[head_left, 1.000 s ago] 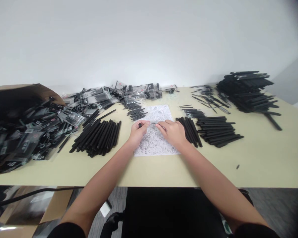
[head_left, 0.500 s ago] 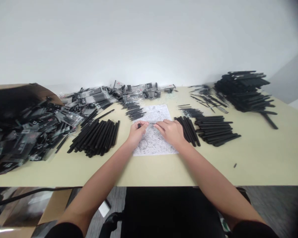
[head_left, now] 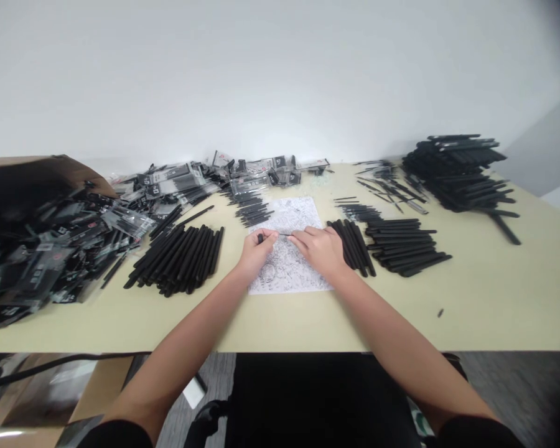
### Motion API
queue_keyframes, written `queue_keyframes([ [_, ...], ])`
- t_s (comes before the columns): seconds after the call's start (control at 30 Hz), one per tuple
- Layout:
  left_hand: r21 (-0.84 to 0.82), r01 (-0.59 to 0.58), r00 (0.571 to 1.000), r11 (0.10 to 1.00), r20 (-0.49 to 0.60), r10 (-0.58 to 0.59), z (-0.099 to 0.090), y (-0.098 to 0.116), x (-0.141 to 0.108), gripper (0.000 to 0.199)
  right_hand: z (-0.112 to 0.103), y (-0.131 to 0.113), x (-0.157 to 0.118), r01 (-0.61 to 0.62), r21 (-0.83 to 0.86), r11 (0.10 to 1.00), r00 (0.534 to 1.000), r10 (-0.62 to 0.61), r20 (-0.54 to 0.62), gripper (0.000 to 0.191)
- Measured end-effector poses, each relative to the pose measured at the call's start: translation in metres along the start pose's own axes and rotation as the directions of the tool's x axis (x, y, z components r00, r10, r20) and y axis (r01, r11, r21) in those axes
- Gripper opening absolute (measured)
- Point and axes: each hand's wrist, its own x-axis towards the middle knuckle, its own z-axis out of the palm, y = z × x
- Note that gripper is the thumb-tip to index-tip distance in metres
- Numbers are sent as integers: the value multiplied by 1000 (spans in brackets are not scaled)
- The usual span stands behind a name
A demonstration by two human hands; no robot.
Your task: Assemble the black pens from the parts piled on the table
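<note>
black slim rod (head_left: pixel 260 238), mostly hidden inside curled left grip (head_left: pixel 260 250), with only blunt end and thin dark tip showing above printed paper sheet (head_left: pixel 287 214). right grip (head_left: pixel 318 250) nearly closed, fingers just beside tip; contact too small to confirm. both forearms extended forward, wrists low over sheet. matte black rods (head_left: pixel 177 261) in loose rows on both sides, on pale smooth desk (head_left: pixel 494 298). glossy plastic packets (head_left: pixel 168 183) heaped behind and against tilted cardboard box (head_left: pixel 42 168) at left edge, contents blurred, box partly cut off.

bare hands (head_left: pixel 322 252) & forearms (head_left: pixel 186 367), short blk sleeves (head_left: pixel 114 434) at elbows
</note>
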Motion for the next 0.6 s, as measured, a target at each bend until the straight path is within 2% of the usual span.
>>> queue_keyframes([
  [0.6, 59, 6, 1000, 998, 2, -6, -2, -2, -2, 43, -2, -3, -1, 105, -109, 988, 978, -122, -168, 37],
])
